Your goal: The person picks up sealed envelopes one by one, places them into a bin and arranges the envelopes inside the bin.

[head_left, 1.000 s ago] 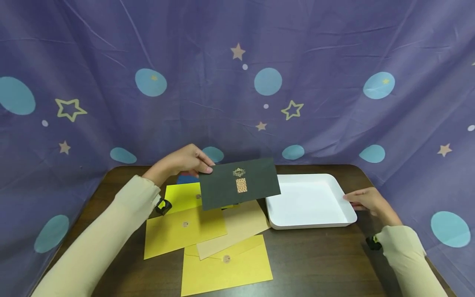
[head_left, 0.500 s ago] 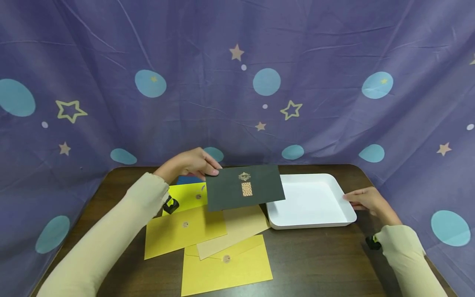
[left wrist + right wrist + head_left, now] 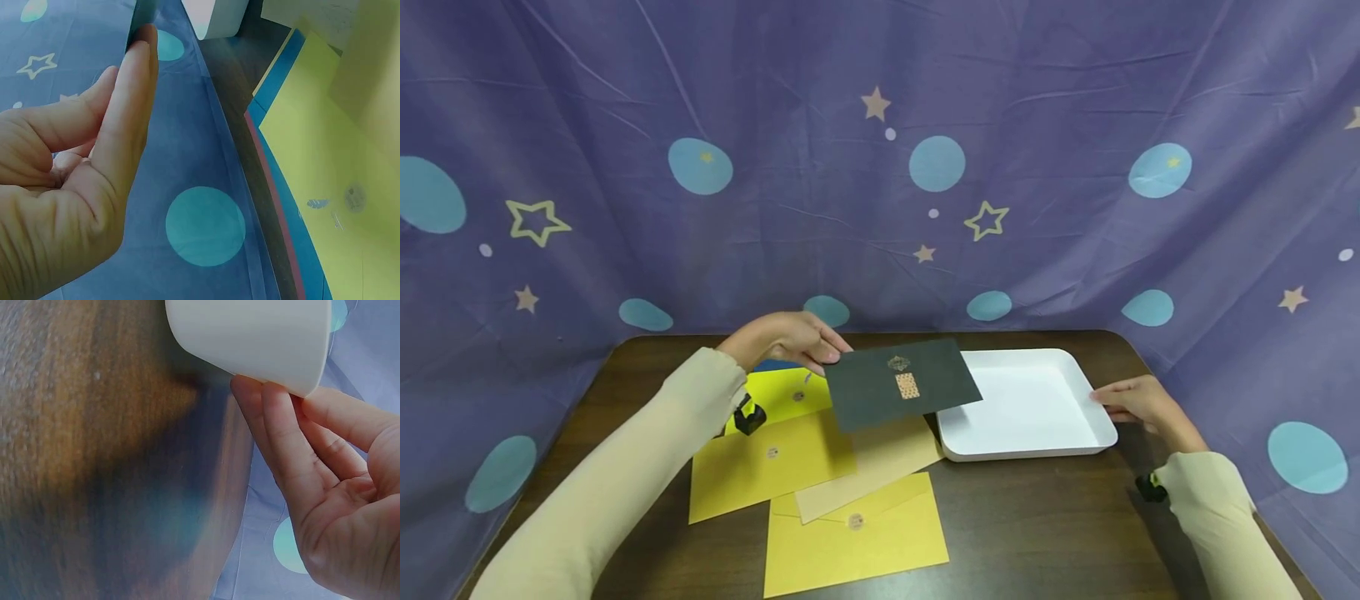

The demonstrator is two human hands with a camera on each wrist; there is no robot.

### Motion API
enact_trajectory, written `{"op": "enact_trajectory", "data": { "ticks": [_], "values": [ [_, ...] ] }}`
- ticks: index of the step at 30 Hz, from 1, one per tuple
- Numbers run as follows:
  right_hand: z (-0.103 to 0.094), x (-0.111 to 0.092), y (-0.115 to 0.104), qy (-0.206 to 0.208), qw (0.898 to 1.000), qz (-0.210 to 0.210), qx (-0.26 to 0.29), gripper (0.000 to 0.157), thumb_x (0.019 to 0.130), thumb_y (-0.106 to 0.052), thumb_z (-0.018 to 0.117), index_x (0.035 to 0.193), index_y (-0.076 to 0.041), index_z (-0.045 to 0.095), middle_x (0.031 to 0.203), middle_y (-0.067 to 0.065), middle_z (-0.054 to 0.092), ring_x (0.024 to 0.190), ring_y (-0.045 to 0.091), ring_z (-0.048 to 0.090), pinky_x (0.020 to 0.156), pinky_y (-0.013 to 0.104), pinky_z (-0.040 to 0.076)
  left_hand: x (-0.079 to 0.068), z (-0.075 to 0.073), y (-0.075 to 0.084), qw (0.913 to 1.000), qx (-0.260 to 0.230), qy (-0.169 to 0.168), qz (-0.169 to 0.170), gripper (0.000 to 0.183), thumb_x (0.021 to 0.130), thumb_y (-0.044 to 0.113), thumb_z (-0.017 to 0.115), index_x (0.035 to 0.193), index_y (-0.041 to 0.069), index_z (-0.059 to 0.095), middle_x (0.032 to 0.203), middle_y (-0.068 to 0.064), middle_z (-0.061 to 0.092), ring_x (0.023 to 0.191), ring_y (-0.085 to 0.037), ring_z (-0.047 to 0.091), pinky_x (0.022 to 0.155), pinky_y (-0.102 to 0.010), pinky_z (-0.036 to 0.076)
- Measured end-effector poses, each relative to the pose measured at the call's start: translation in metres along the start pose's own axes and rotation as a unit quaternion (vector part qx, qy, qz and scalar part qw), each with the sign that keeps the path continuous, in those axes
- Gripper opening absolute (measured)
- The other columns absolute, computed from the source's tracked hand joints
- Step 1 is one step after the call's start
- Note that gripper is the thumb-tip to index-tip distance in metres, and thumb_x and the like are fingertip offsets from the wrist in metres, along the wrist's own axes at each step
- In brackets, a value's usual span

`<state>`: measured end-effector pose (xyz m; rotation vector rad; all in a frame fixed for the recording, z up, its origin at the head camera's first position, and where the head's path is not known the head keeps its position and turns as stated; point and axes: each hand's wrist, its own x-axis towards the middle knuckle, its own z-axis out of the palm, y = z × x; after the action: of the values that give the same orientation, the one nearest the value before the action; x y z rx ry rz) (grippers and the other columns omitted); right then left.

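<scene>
- Landmark: we take the white tray (image 3: 1026,408) as reference; it sits flat on the table (image 3: 1037,525) with its floor in full view except near the left edge.
- Left hand (image 3: 793,340): thumb and fingers pinch the dark envelope (image 3: 876,392) at its end farthest from the tray. The envelope is held raised and tilted, left of the tray.
- Right hand (image 3: 1142,402): thumb and fingers pinch the tray's right edge (the right wrist view shows the fingertips against the outer wall).
- Change: over the last second we see the dark envelope shift slightly toward the tray and lower, and its far corner now overlaps the tray's left edge in the head view. Whether the two touch, we cannot tell.
- Meaning: we judge the envelope to be in mid-carry, not yet set down. The tray has held its place beside the right hand.
- Left of the tray: we note a bright yellow envelope (image 3: 767,392), a golden envelope (image 3: 737,475) and a tan envelope (image 3: 887,458), partly overlapping.
- Nearer us than the tray, and to its left: another yellow envelope (image 3: 872,558) lies partly under the tan one.
</scene>
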<state>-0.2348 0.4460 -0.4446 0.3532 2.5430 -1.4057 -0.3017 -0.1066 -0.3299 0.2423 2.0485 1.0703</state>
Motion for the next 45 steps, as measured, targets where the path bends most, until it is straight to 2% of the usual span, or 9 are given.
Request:
{"op": "enact_trajectory", "data": {
  "ticks": [5,13,18,23,26,31,36,42,45],
  "values": [
    [0.001,0.000,0.001,-0.002,1.000,-0.012,0.013,0.041,0.092,-0.011,0.075,0.115,0.022,0.065,0.091,0.005,0.076,0.073,0.007,0.072,0.070,0.030,0.064,0.004,0.005,0.001,1.0000,0.001,-0.002,0.001,0.042,0.106,0.004,0.051,0.147,-0.006,0.048,0.161,-0.021,0.035,0.146,-0.034,0.042,0.099,-0.030,0.057],
    [0.002,-0.001,-0.001,-0.007,1.000,-0.022,0.013,0.044,0.093,-0.011,0.073,0.118,0.023,0.063,0.093,0.004,0.076,0.075,0.006,0.072,0.072,0.031,0.064,0.012,0.012,0.000,0.9997,-0.012,0.019,-0.002,0.039,0.104,0.002,0.054,0.143,-0.006,0.053,0.155,-0.020,0.046,0.132,-0.032,0.058,0.094,-0.030,0.059],
    [0.002,-0.001,-0.002,-0.013,0.999,-0.024,0.018,0.044,0.094,-0.010,0.072,0.119,0.025,0.061,0.092,0.006,0.076,0.075,0.007,0.072,0.071,0.029,0.064,0.015,0.014,0.001,0.9993,-0.021,0.031,-0.003,0.038,0.103,0.002,0.057,0.140,-0.005,0.057,0.151,-0.019,0.051,0.114,-0.023,0.066,0.088,-0.027,0.061],
    [0.002,0.001,-0.001,-0.013,1.000,-0.010,0.027,0.042,0.093,-0.009,0.073,0.117,0.024,0.062,0.087,0.005,0.076,0.072,0.008,0.072,0.068,0.029,0.064,0.017,0.017,0.002,0.9987,-0.029,0.042,0.000,0.036,0.102,0.001,0.058,0.137,-0.006,0.059,0.145,-0.020,0.055,0.096,-0.014,0.068,0.083,-0.026,0.062],
    [0.002,0.002,0.000,-0.011,1.000,-0.006,0.028,0.040,0.093,-0.008,0.073,0.116,0.023,0.064,0.085,0.004,0.076,0.071,0.007,0.072,0.068,0.029,0.064,0.018,0.019,0.002,0.9986,-0.027,0.045,-0.001,0.036,0.102,0.002,0.059,0.137,-0.005,0.059,0.145,-0.020,0.055,0.098,-0.016,0.069,0.084,-0.026,0.062],
    [0.002,0.002,0.001,-0.005,1.000,-0.002,0.029,0.038,0.092,-0.008,0.073,0.114,0.022,0.066,0.085,0.004,0.076,0.071,0.007,0.071,0.067,0.028,0.064,0.021,0.022,0.005,0.9986,-0.023,0.047,-0.005,0.035,0.101,0.002,0.060,0.136,-0.005,0.060,0.146,-0.019,0.055,0.110,-0.021,0.067,0.085,-0.026,0.061],
    [0.003,0.002,0.000,-0.003,1.000,-0.002,0.022,0.036,0.092,-0.009,0.074,0.113,0.020,0.067,0.086,0.003,0.076,0.071,0.007,0.071,0.068,0.029,0.064,0.026,0.025,0.010,0.9992,-0.013,0.036,-0.006,0.032,0.101,0.003,0.060,0.132,-0.004,0.064,0.146,-0.017,0.056,0.103,-0.018,0.068,0.080,-0.024,0.062],
    [0.003,0.004,0.001,-0.003,1.000,-0.004,0.015,0.043,0.092,-0.010,0.074,0.118,0.022,0.063,0.087,0.004,0.076,0.072,0.007,0.071,0.069,0.029,0.064,0.035,0.028,0.019,0.9999,0.000,0.013,-0.005,0.032,0.101,0.003,0.060,0.132,-0.004,0.064,0.153,-0.015,0.051,0.115,-0.022,0.067,0.078,-0.024,0.062],
    [0.004,0.004,0.001,-0.003,1.000,-0.007,0.014,0.044,0.092,-0.010,0.074,0.119,0.023,0.062,0.087,0.004,0.076,0.072,0.007,0.071,0.069,0.029,0.064,0.038,0.031,0.023,0.9998,-0.004,0.015,-0.011,0.033,0.101,0.001,0.060,0.133,-0.005,0.063,0.148,-0.018,0.054,0.109,-0.021,0.068,0.080,-0.025,0.062]
  ]
}}
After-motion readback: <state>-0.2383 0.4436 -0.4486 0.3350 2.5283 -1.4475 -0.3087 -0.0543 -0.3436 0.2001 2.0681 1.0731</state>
